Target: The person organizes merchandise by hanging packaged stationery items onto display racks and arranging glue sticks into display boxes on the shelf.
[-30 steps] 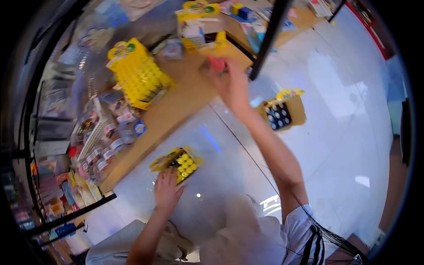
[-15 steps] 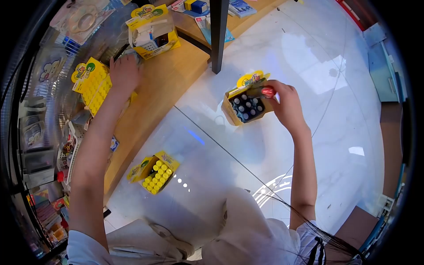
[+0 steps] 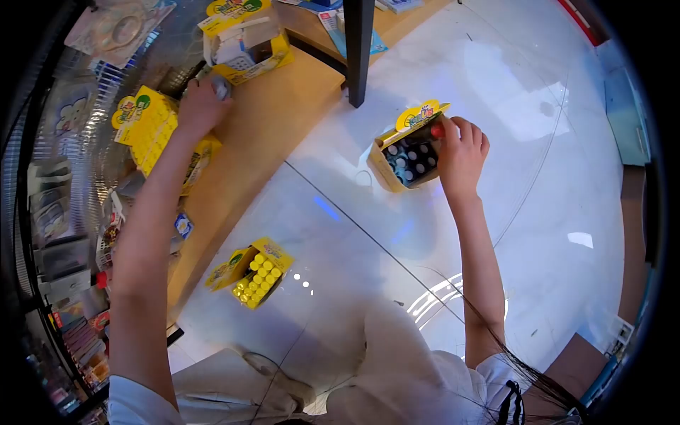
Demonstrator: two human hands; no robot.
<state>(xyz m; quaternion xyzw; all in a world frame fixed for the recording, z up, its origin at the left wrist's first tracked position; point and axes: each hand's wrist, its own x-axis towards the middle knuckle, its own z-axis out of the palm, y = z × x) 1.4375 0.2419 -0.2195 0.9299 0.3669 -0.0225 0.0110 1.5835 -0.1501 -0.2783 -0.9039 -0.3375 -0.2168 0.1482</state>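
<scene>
My right hand (image 3: pixel 462 157) is at the right side of an open yellow cardboard box (image 3: pixel 386 170) on the floor. Its fingers are closed on a small red-ended item (image 3: pixel 438 131) at the box's opening; the rest is hidden. Inside that box stand several dark bottles with whitish caps (image 3: pixel 401 163). Over on the wooden shelf, my left hand (image 3: pixel 202 108) has its fingers curled at a shiny greyish, see-through thing (image 3: pixel 222 88), too blurred to name. Just beside it is a yellow display box of yellow-capped bottles (image 3: pixel 152 134).
Another yellow display box (image 3: pixel 248 53) with white items stands farther back on the wooden shelf (image 3: pixel 283 103). A small yellow box of yellow-capped bottles (image 3: pixel 258 280) sits on the tiled floor (image 3: pixel 340 262). A black post (image 3: pixel 358 57) rises at the shelf's edge.
My right hand has brought the red-ended item closer in against the box's opening. My left hand has stayed near the same spot on the shelf. The view has shifted slightly.
</scene>
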